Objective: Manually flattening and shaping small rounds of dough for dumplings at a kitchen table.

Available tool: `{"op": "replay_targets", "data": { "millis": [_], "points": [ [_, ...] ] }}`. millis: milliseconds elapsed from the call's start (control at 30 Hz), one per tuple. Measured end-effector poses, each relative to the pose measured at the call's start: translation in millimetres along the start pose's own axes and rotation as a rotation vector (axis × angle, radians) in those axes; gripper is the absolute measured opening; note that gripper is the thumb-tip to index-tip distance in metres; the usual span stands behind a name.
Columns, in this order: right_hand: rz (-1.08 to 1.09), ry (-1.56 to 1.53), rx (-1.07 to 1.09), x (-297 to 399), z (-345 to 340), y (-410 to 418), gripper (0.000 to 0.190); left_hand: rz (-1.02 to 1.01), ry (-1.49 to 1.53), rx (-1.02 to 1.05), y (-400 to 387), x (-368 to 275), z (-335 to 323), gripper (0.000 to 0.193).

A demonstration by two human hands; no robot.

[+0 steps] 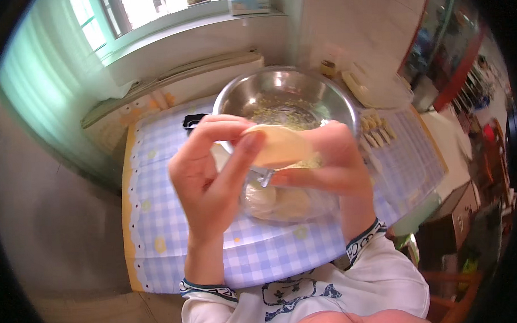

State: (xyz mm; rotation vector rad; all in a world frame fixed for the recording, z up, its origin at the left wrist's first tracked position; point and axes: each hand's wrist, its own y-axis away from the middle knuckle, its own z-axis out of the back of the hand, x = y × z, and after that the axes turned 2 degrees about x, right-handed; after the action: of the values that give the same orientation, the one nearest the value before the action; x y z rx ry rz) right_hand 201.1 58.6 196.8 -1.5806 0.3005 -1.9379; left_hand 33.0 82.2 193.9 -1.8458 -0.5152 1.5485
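Note:
A round, pale dough wrapper (286,148) is held up over the near rim of a steel mixing bowl (228,94). My left hand (209,171) pinches its left edge between thumb and fingers. On the other side, my right hand (342,163) supports the wrapper, its fingers passing behind it and its thumb stretched out below; this hand is blurred. Chopped green-yellow filling (282,109) lies in the bowl. Just under the wrapper shows a small clear plastic piece (265,178), whose kind I cannot tell. Beneath my hands, more pale dough rounds (260,200) sit in what looks like clear plastic.
A blue-and-white checked cloth (167,233) covers the table. To the right, several shaped dumplings (375,129) lie in rows. Behind them is a pale container in plastic (375,87), with a small jar (327,68) beside it. A black object (193,121) rests left of the bowl.

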Motion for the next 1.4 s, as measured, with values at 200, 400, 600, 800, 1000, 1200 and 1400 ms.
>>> {"op": "replay_targets", "data": {
  "millis": [200,400,600,800,1000,1200,1400],
  "points": [
    [0.114,0.064,-0.048,-15,-4,-2,0.016,0.025,-0.016,-0.052,1,-1,0,0.011],
    [0.024,0.093,0.032,-9,4,6,0.017,0.044,-0.054,0.038,5,1,-4,0.012],
    [0.039,0.079,-0.013,-7,0,4,0.014,0.037,-0.018,-0.007,8,-1,-5,0.011],
    [0.113,0.058,-0.072,-17,-6,3,0.017,0.006,-0.09,0.038,9,1,-2,0.01],
    [0.147,-0.001,-0.103,-15,-9,4,0.016,-0.007,-0.098,0.088,6,2,-9,0.014],
    [0.085,0.006,-0.057,-14,-6,3,0.016,-0.023,-0.141,0.063,7,6,-6,0.015],
    [0.09,-0.073,-0.049,-16,-9,2,0.018,0.002,-0.147,0.051,5,4,-8,0.014]
  ]
}}
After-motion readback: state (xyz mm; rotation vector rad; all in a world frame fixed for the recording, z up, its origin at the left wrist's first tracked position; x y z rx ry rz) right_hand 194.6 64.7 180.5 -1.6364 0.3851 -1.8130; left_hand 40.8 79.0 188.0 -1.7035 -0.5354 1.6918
